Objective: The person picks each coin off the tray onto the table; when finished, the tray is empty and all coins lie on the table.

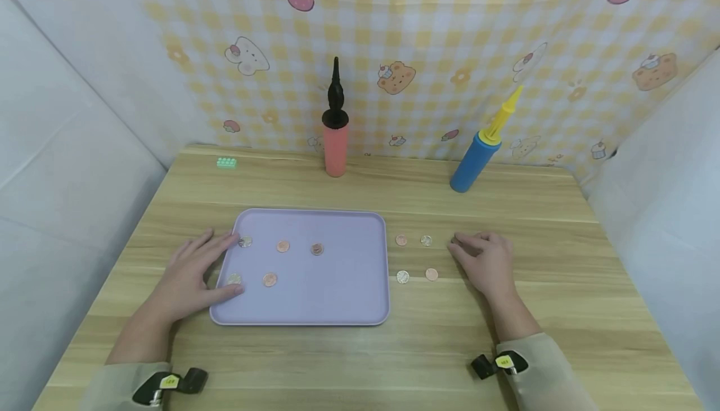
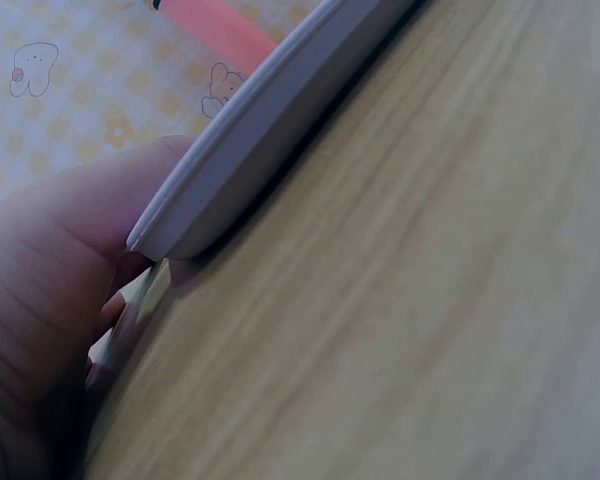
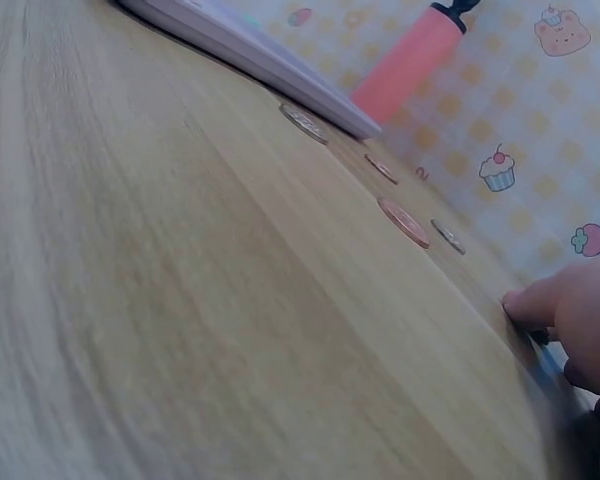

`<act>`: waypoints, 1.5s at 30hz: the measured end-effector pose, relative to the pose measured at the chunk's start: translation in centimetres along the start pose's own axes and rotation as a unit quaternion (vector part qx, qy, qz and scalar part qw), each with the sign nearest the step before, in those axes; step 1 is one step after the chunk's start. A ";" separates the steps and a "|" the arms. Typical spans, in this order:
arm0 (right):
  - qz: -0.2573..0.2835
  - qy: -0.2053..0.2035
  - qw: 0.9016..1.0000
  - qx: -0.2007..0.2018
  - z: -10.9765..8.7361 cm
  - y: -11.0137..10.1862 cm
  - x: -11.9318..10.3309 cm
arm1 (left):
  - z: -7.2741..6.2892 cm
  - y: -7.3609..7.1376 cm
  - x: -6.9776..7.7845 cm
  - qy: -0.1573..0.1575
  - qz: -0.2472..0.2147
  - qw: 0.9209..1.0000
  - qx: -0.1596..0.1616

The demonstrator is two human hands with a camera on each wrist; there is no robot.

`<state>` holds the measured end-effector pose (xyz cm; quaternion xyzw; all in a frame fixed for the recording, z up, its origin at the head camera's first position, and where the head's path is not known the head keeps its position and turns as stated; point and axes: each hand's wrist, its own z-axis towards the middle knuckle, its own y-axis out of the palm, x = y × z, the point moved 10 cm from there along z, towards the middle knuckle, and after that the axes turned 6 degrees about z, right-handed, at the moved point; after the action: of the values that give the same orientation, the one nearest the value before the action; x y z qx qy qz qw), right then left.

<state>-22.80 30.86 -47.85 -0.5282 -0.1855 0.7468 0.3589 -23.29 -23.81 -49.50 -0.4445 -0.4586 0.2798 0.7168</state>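
To the right of the lilac tray [image 1: 337,295], four coins are lying flat on the wood-grain counter [image 1: 360,367] in two rough rows: one copper-coloured [image 1: 401,240] and one silver-coloured [image 1: 426,240] behind, one silver-coloured [image 1: 402,277] and one copper-coloured [image 1: 431,274] in front. Beyond the back row's right end, the right hand [image 1: 488,264] is resting low, its grip forming a narrow pinch, thumb and forefinger nearly meeting on a small dark piece [image 1: 453,240], most likely a fifth coin; the fingertips are hiding most of it.

Five more coins are lying inside the tray, with silver [image 1: 244,242], copper [image 1: 283,246] and darker bronze [image 1: 317,248] ones behind, silver [image 1: 234,279] and copper [image 1: 270,280] ones in front. The left hand [image 1: 188,277] is spreading across the tray's left rim, thumb and fingers well apart and pinching nothing; its tips are lying at the two leftmost coins, though whether they are pressing on them I cannot tell.

The step in hand seems to be handling coins singly, as part of an arrangement in rows beside the tray. Whether the pinched piece is being laid down or lifted is unclear. Laying it would call for parting the grip gently, without nudging the silver-coloured neighbour; lifting it would call for a firmer hold on its edge.
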 end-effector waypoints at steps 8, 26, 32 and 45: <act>-0.014 0.006 1.000 -0.018 -0.1 0.4 0.3 | 0.1 0.1 0.1 0.000 0.004 1.000 -0.002; 0.010 -0.057 0.998 0.035 -0.4 0.3 -0.7 | -0.4 0.1 0.1 0.005 0.004 1.000 0.000; 0.012 -0.130 0.989 0.071 -0.2 0.2 -2.3 | -0.2 0.1 -0.1 0.004 0.001 1.000 0.002; -0.014 -0.287 0.955 0.069 -0.8 3.5 -9.4 | 0.2 0.1 0.0 0.001 -0.003 1.000 0.005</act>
<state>-21.52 21.53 -44.24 -0.2631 -0.2359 0.8729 0.3365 -23.51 -23.68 -49.60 -0.4400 -0.4578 0.2796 0.7201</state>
